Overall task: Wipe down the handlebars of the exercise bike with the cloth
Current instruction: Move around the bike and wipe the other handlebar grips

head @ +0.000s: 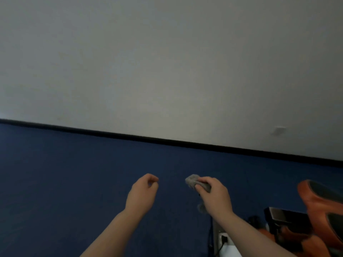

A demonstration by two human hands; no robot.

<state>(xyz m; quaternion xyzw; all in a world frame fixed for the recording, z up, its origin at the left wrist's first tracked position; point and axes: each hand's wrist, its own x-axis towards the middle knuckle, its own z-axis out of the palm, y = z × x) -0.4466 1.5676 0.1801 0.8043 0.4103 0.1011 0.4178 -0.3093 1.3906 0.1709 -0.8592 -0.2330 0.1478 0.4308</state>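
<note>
My right hand grips a bunched grey cloth, which sticks out past the fingers to the left. My left hand hovers beside it, fingers loosely curled, holding nothing. Both hands are held out over the dark blue floor. Part of an orange and black exercise bike shows at the lower right corner, to the right of my right forearm. I cannot make out its handlebars in this blurred view.
A pale wall fills the upper half, with a black skirting strip along its foot. Blue floor spreads across the lower left. A white unit with a black plug and cable sits under my right forearm.
</note>
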